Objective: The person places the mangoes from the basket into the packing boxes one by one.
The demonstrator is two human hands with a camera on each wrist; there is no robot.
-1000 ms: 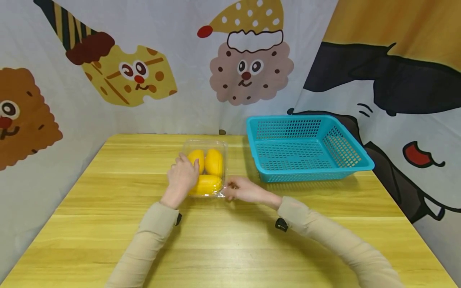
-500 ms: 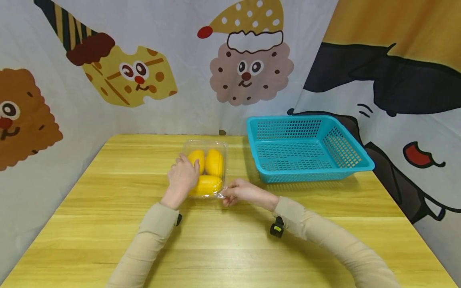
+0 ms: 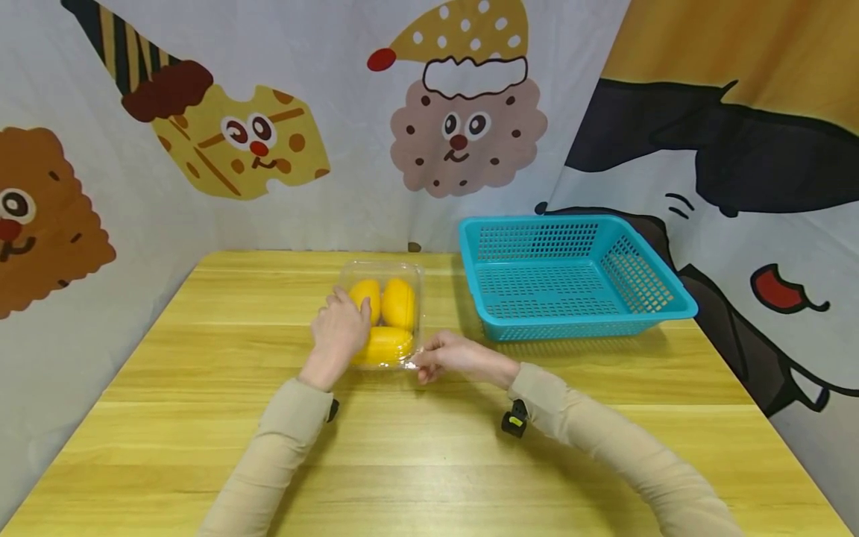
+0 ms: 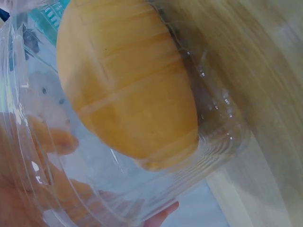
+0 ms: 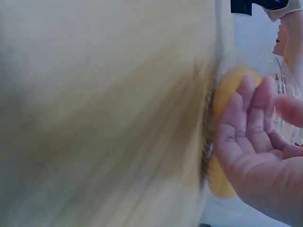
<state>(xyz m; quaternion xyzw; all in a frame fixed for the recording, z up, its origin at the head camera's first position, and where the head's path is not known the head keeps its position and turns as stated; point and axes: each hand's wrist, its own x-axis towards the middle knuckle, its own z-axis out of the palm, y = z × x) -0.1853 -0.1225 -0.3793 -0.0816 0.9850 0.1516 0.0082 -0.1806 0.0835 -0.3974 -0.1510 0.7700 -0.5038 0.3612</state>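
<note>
A clear plastic clamshell box point(image 3: 419, 294) lies on the table with three smooth, yellow, mango-like fruits in it, one crosswise at the near end point(image 3: 385, 345). My left hand point(image 3: 338, 328) holds the box's left side, its thumb over the top; in the left wrist view fingers point(image 4: 59, 142) show through the plastic beside one fruit point(image 4: 130, 85). My right hand point(image 3: 448, 356) pinches at the near right corner, where the plastic glints. In the right wrist view this hand point(image 5: 258, 137) has its fingers bent and close together, in front of the fruits, with the fingertips right at the box.
A blue-green perforated plastic basket point(image 3: 570, 328) stands at the back right of the wooden table point(image 3: 416, 462), just right of the box. A cartoon-printed cloth point(image 3: 282, 216) hangs behind the table. Each wrist wears a small black device point(image 3: 514, 421).
My right hand has shifted slightly left onto the box's near corner and its wrist has turned, showing more of the black device. The left hand and the box have stayed in place.
</note>
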